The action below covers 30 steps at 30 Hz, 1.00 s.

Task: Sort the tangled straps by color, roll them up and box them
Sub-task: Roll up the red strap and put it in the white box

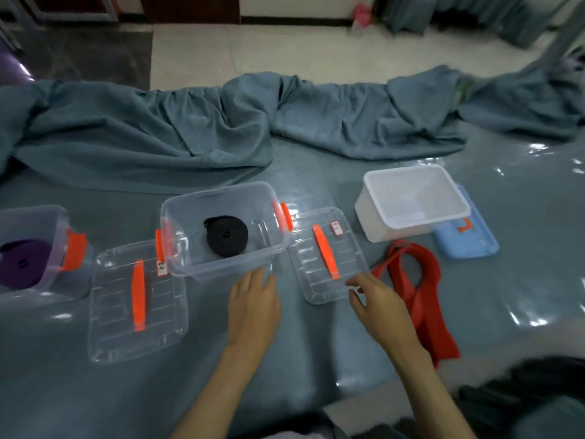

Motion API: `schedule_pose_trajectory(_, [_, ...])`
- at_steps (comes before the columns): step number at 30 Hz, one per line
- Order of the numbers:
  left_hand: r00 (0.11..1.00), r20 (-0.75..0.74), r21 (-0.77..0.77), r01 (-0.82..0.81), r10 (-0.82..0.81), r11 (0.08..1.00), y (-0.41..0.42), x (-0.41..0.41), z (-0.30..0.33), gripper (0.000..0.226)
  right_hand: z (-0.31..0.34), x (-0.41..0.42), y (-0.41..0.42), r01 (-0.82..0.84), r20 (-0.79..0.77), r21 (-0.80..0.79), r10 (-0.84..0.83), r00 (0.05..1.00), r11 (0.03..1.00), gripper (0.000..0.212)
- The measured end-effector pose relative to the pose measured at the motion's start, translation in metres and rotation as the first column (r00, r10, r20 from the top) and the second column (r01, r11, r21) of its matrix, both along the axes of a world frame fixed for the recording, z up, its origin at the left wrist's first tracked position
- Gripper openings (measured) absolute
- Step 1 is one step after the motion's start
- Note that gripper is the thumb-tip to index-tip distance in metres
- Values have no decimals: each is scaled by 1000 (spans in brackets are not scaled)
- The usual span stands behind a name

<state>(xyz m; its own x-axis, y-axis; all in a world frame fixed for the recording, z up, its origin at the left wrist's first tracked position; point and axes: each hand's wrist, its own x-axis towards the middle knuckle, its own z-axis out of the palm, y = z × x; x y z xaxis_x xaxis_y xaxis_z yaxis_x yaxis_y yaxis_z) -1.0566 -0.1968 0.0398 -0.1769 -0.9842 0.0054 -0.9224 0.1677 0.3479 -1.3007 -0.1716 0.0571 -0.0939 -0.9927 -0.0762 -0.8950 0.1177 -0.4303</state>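
Left hand flat, fingers spread, tips touching near wall of clear box; rolled black strap inside, just beyond fingers; right hand fingers curled, apart, at near edge of clear lid, grip unclear; red strap loose on worktop just right; purple strap boxed far left.

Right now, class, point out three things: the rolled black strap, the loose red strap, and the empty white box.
rolled black strap (pixel 226 235), head view, centre of the coil.
loose red strap (pixel 422 280), head view, its flat middle band.
empty white box (pixel 376 224), head view, its front outer wall.
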Motion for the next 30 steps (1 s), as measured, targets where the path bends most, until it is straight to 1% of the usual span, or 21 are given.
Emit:
schedule_pose_trajectory(1, [1000,4,15,18,-18,1000,2,-10,0,31,2,-9,5,16,-19,-1,-16,1000,1000,21])
schedule_pose_trajectory(3, [998,14,-3,60,-60,998,3,-31,1,30,5,-29,14,31,-48,-9,-32,998,999,19])
schedule_pose_trajectory(5, [992,65,-7,106,-105,994,0,-51,-4,33,6,-48,17,35,-84,0,-35,996,999,13])
schedule_pose_trajectory(7, [988,110,15,112,-113,994,-5,-69,-11,38,3,-70,15,22,-136,22,-19,991,1000,9])
schedule_pose_trajectory(9, [987,127,38,91,-95,995,-8,-90,-18,37,-2,-93,11,-6,-176,43,14,984,999,9])
schedule_pose_trajectory(12, [986,161,76,25,-37,997,-12,-129,-24,32,-12,-132,-2,-59,-191,58,70,979,997,15])
schedule_pose_trajectory(15, [986,169,74,-23,11,997,-11,-178,-23,24,-26,-181,-19,-151,-190,71,162,968,986,17])
schedule_pose_trajectory(17, [982,181,57,-62,51,996,-7,-210,-24,24,-33,-213,-30,-195,-187,101,211,959,976,19])
schedule_pose_trajectory(20, [973,223,48,-75,62,996,3,-251,-25,29,-36,-253,-39,-245,-133,149,265,955,958,24])
schedule_pose_trajectory(22, [971,233,65,-59,42,996,11,-274,-27,37,-35,-275,-43,-271,-85,167,288,954,948,24])
schedule_pose_trajectory(25, [972,233,170,-12,-29,985,18,-298,-37,65,-37,-301,-43,-280,-52,185,294,954,942,23])
schedule_pose_trajectory(26, [972,232,208,-6,-44,978,18,-304,-43,71,-39,-308,-42,-286,-48,196,301,952,938,23])
schedule_pose_trajectory(28, [974,225,288,-37,-30,957,18,-313,-59,72,-43,-319,-40,-302,-41,223,318,947,927,22])
schedule_pose_trajectory(29, [970,241,310,-65,-12,948,18,-316,-67,68,-44,-323,-38,-305,-41,233,323,946,923,22])
schedule_pose_trajectory(30, [974,227,322,-87,12,943,19,-317,-75,64,-46,-327,-36,-305,-44,240,325,945,921,22])
